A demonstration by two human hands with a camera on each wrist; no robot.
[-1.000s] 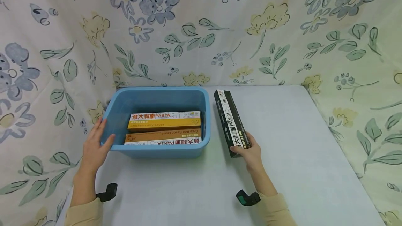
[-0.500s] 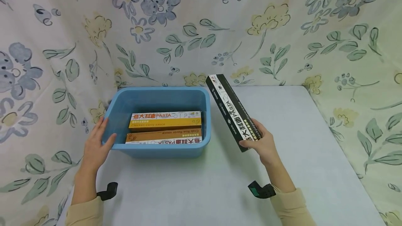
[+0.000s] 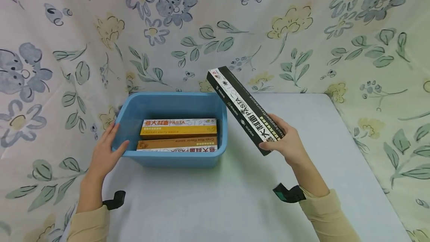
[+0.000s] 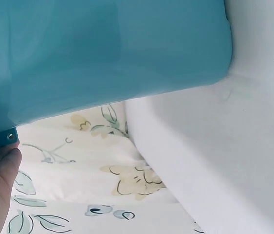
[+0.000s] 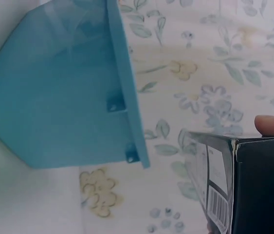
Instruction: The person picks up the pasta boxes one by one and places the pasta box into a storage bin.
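Note:
My right hand [image 3: 283,141] grips the near end of a long black pasta box [image 3: 245,109], with the thumb along one side and the fingers on the other. Held in the air and tilted, the box has its far end over the right rim of a blue plastic bin [image 3: 178,161]. At the bin's front left corner, my left hand [image 3: 105,152] rests against the rim with fingers extended and thumb spread. Inside the bin lie a yellow pasta box [image 3: 178,132] and an orange-brown one [image 3: 178,144], side by side. The right wrist view shows the black box's end [image 5: 263,190] close up.
The bin stands on a white table [image 3: 201,201], toward its back left. A floral curtain [image 3: 215,18] hangs behind and along both sides. Small black wrist mounts [image 3: 289,193] sit on both wrists.
My right hand has lifted the black pasta box off the table, and its far end has swung left over the bin's rim. My left hand stays at the bin's corner.

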